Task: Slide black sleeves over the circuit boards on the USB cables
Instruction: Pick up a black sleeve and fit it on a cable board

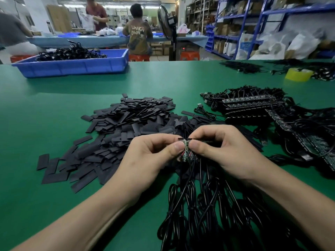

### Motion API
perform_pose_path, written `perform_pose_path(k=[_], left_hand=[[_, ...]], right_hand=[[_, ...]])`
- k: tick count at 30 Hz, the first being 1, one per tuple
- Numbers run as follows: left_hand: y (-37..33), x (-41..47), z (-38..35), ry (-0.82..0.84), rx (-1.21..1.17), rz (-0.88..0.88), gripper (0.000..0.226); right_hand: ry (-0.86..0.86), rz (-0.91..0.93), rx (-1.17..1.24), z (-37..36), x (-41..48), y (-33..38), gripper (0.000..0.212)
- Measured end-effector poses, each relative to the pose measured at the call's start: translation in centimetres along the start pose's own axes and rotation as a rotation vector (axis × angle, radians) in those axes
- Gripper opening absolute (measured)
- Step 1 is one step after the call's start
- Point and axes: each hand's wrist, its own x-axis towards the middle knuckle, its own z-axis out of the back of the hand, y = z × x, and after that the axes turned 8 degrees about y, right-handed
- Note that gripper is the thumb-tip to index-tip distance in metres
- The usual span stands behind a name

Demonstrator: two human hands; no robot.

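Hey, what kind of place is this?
Probably a small electronics assembly workshop: a heap of flat black sleeves on a green work table, a blue plastic crate of black cables, and blue metal storage shelves.

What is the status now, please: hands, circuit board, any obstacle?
Hands: left hand and right hand both pinch the circuit boards. Boards bare, no sleeve on. Beyond left hand, sleeve pile; nothing in the way.
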Motion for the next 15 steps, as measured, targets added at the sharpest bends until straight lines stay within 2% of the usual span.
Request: perform_pose_path(k=[4, 8, 11, 13, 15], left_hand=[[0.1, 0.1, -0.1, -0.030, -0.095, 0.009, 0.028], [-0.1, 0.0, 0.5, -0.209, -0.117, -0.040, 0.027], [-0.4, -0.1, 0.8, -0.296, -0.072, -0.097, 0.031], [-0.5, -0.2, 0.6, -0.299, -0.012, -0.155, 0.024], [-0.6, -0.2, 0.3, -0.289, 0.075, -0.221, 0.017]], right_hand=[[0.006, -0.005, 0.014, 0.2, 0.1, 0.0, 0.013], [-0.043, -0.091, -0.083, 1.4, -0.2, 0.0, 0.014], [-0.161, -0.146, -0.345, 1.7, -0.6, 0.0, 0.016], [-0.224, -0.077, -0.509, 1.0, -0.6, 0.6, 0.020], [-0.196, 0.013, -0.498, -0.2, -0.4, 1.3, 0.021]])
